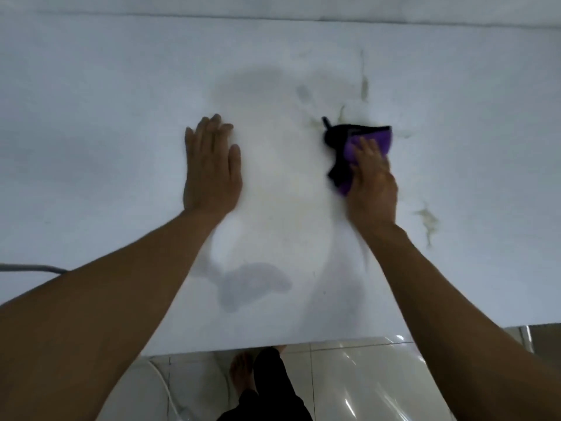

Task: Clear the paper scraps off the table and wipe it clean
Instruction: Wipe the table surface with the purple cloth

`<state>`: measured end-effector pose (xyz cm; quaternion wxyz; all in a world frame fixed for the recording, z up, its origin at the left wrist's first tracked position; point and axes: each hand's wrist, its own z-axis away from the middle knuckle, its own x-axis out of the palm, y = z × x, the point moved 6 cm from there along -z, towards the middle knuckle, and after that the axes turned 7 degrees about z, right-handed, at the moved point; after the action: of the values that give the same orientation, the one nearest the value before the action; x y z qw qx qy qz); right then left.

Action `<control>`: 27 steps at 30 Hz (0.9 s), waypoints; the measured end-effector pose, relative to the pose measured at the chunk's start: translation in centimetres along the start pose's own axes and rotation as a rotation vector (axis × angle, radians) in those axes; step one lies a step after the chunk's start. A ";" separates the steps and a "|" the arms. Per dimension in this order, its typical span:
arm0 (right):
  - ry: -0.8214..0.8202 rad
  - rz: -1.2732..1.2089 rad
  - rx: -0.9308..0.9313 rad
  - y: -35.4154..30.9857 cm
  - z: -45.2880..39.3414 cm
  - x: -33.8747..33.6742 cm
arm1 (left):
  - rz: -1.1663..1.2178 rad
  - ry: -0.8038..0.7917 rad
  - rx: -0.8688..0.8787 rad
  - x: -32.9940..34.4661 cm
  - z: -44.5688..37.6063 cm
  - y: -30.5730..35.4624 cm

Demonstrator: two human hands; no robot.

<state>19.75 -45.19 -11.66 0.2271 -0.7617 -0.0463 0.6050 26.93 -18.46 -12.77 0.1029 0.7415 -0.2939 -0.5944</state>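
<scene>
A: Purple microfibre, one item: cloth, bunched, lying on the white table a little right of centre, roughly midway between the near and far edges. Condition: in use.

B: Holder?

A: Right hand, palm down on top of the cloth, fingers loosely curved and pressing it to the surface rather than clenched round it. The far part of the cloth sticks out beyond the fingertips.

B: Second hand?

A: Left hand, empty, opened out flat with fingers together, resting on the tabletop left of centre (apparently bracing the body). Well apart from the cloth.

B: Paper scraps?

A: None visible anywhere on the table. By my reading, the clearing is done and wiping is the step in hand.

B: Outstanding marks?

A: Yellowish smears toward the right edge, more just beyond the cloth and up toward the far edge; one damp grey patch near the near edge, a fainter one further back.

B: Method note?

A: Keep the palm flat and the weight even, work overlapping strokes from the far side toward the near edge, and refold to a clean face before tackling the right-hand smears. Otherwise, I suspect, the residue only spreads.
</scene>
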 end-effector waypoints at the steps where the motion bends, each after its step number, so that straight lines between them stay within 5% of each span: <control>1: 0.017 -0.023 0.068 -0.1 0.0 -0.5 | -0.010 -0.013 -0.005 0.0 -0.1 0.1; 5: 0.130 -0.144 -0.055 -8.7 1.4 0.0 | 0.006 -0.007 0.019 0.1 -0.1 0.1; 8: -0.096 -0.153 -0.349 -14.9 3.4 3.6 | 0.063 -0.014 -0.009 0.0 0.0 -0.7; 11: -0.147 -0.025 -0.450 -11.6 1.6 5.1 | 0.076 0.008 -0.019 -0.2 -0.1 -0.3; 15: -0.069 0.102 -0.141 -2.8 -4.2 1.9 | 0.024 -0.002 -0.009 -0.4 -0.3 0.2; 18: -0.020 0.098 0.061 -2.8 -4.9 -0.2 | 0.002 -0.007 -0.013 -0.3 -0.3 0.2; 21: 0.057 0.050 -0.143 -10.0 -2.2 0.7 | 0.010 0.011 -0.011 -0.5 -0.3 0.3; 24: -0.257 0.026 -0.399 -15.6 1.0 5.1 | 0.032 0.013 -0.030 -0.4 -0.2 0.0; 27: -0.277 0.185 -0.464 -13.3 -1.9 6.7 | -0.010 -0.046 -0.061 0.1 -0.3 -0.3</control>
<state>26.07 -31.54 -12.04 -0.0177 -0.7044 -0.1443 0.6948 27.29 -18.33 -12.88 0.1154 0.7256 -0.2742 -0.6205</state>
